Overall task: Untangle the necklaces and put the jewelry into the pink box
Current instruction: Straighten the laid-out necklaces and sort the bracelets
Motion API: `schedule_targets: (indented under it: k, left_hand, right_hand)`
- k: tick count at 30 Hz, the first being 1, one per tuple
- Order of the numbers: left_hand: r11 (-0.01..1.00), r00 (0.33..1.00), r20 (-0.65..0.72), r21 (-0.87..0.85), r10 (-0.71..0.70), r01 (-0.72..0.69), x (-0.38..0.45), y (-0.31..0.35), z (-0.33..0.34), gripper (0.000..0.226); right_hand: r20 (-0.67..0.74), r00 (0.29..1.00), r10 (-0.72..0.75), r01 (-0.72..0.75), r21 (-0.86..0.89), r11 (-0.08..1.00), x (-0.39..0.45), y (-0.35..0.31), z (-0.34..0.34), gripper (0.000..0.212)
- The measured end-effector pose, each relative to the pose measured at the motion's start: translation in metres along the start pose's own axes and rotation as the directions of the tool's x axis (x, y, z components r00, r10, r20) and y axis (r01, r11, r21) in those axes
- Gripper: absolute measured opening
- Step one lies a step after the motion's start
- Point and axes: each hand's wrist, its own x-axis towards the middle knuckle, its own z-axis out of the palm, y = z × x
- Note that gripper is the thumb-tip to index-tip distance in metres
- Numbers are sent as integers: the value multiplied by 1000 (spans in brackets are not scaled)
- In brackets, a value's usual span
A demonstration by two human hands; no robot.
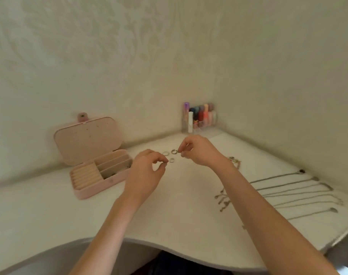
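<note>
Three small rings (170, 155) are lying on the white table (169, 215) right of the open pink box (97, 167), between both hands. The left hand (147, 171) is pinching thumb and forefinger together beside one; whether it is gripping anything is unclear. The right hand (197, 150), fingers curled, is pinching another. Six necklaces (296, 193) are lying straight, farther right.

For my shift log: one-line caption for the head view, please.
Both hands, left hand and right hand, pinch at small rings on the white table, open pink box left, necklaces laid out right.
</note>
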Motion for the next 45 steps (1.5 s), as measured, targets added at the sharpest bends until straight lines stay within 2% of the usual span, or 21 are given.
schedule_targets:
  k: [3,5,7,11,14,17,23,25,26,28,30,31,33,36,38,40,45]
  left_hand:
    - [988,982,156,-123,107,-89,-6,46,39,14]
    - [979,944,295,-176,151,-101,-12,71,60,18]
    - [970,905,378,-208,196,-123,-16,92,75,21]
    - [957,881,409,-255,239,-141,-20,111,91,20]
    - [955,882,404,-260,242,-143,-21,111,96,18]
    - [959,889,388,-236,241,-157,-21,107,98,17]
    - [963,897,375,-216,235,-162,-23,100,105,17]
    - [960,920,337,-255,198,-114,-22,100,105,20]
    - [952,936,299,-293,185,-95,-20,101,104,24]
    - [923,957,233,-376,173,-75,-15,107,101,35]
    - [885,949,281,-466,145,3,-7,116,95,44]
    - [854,934,336,-515,124,72,-4,120,91,43]
    - [803,912,399,-572,95,167,0,119,85,31]
    - [756,921,389,-610,28,235,-1,100,71,18]
    - [731,919,393,-622,-19,281,-5,78,56,18]
    - [754,916,395,-582,-66,305,-9,52,35,18]
    - [813,914,329,-449,-236,371,-12,-13,-22,24]
  right_hand:
    - [-104,988,112,-120,-80,989,-27,39,-42,21]
    - [-195,959,204,-236,-157,959,-47,65,-67,20]
    - [-310,905,293,-373,-242,896,-65,90,-89,24]
    - [-496,761,418,-615,-350,706,-99,123,-117,32]
    - [-550,710,440,-680,-376,629,-110,136,-118,26]
    - [-550,705,448,-694,-403,597,-108,138,-114,23]
    - [-535,714,451,-674,-354,648,-99,137,-114,27]
    - [-510,745,431,-623,-301,722,-97,132,-115,31]
    - [-472,791,390,-551,-270,790,-94,127,-114,31]
    - [-339,911,234,-303,-168,938,-90,107,-111,29]
    - [-181,981,75,-74,9,997,-89,74,-104,28]
    - [-149,989,19,-7,82,997,-88,58,-101,28]
    - [-178,983,-34,72,213,974,-84,35,-97,28]
    - [-282,959,-21,138,400,906,-72,19,-96,23]
    - [-366,930,10,160,429,889,-62,16,-93,18]
    - [-401,916,33,167,453,876,-51,12,-86,18]
    - [-373,928,9,216,558,801,-21,-18,-50,16]
